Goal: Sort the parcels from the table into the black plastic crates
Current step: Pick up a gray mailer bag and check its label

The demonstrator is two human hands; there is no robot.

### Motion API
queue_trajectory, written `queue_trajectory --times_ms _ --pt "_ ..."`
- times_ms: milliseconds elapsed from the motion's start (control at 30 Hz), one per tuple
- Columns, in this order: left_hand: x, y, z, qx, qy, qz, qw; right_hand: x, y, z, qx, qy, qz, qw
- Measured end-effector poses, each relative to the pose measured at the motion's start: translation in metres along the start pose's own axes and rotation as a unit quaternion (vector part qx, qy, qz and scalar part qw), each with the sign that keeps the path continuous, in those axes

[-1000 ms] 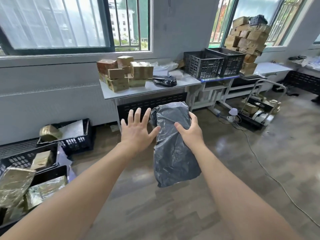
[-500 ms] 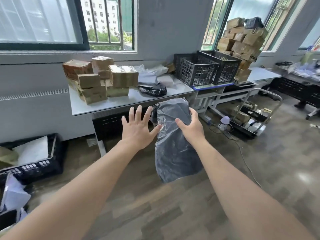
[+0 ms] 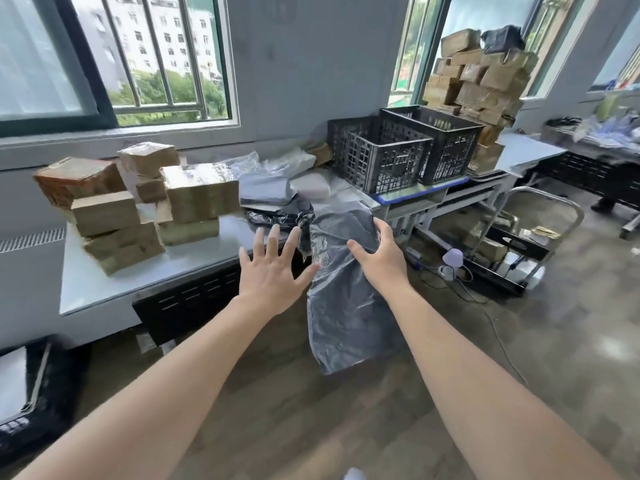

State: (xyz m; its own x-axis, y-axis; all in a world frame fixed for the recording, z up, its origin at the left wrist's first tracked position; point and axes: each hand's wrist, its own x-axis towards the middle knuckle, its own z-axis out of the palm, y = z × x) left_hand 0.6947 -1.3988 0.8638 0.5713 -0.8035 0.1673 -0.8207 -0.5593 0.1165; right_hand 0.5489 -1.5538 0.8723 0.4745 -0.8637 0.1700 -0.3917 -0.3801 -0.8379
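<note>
Held parcel: a crumpled dark grey plastic mailer bag (image 3: pixel 346 306) hangs in the air above the floor, in front of the table's right front corner and well apart from the crates on the desk.
Right hand: the right hand (image 3: pixel 382 263) grips the bag's upper right part, with its fingers curled round the far edge and its thumb pressed on the near face.
Left hand: the left hand (image 3: pixel 272 273) is spread flat, its fingers straight and apart, and holds nothing. Its thumb tip reaches the bag's left edge; whether it touches cannot be told.
Table: a pale grey flat-topped table (image 3: pixel 104 285) stands below the left window.
Boxes: a pile of brown tape-wrapped cardboard parcels (image 3: pixel 138 202) sits on the table's left half, stacked in layers.
Soft parcels: grey and white flat plastic mailers (image 3: pixel 273 183) lie on the table's right half, behind the held bag.
Crates: two black plastic lattice crates (image 3: pixel 384 154) stand side by side, touching, on a lower blue-edged desk (image 3: pixel 419 190) just right of the table. What lies inside them cannot be told.
Far stack: a tall heap of brown parcels (image 3: pixel 481 81) rises behind the crates against the right window.
Floor crate: a blurred black crate (image 3: pixel 52 386) sits on the floor at lower left, with something flat and white in it.
Trolley: a metal-handled platform trolley (image 3: pixel 540 216) stands on the floor right of the desk.
</note>
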Motion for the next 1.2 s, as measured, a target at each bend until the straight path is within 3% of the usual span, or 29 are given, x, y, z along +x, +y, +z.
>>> queue_trajectory --times_ms 400,700,967,1200 --pt "0.226 0.035 0.039 0.009 -0.002 -0.04 0.999 0.249 0.048 0.017 0.006 -0.056 -0.015 0.998" --pt "0.393 0.007 0.086 -0.009 -0.005 -0.041 0.999 0.414 0.054 0.074 -0.018 -0.068 -0.025 0.997" --pt "0.542 -0.028 0.106 -0.093 -0.017 -0.034 0.995 0.553 0.038 0.136 -0.043 -0.081 -0.003 0.996" --pt "0.627 -0.041 0.122 -0.133 -0.047 -0.014 0.99 0.64 0.03 0.182 -0.023 -0.124 0.003 0.992"
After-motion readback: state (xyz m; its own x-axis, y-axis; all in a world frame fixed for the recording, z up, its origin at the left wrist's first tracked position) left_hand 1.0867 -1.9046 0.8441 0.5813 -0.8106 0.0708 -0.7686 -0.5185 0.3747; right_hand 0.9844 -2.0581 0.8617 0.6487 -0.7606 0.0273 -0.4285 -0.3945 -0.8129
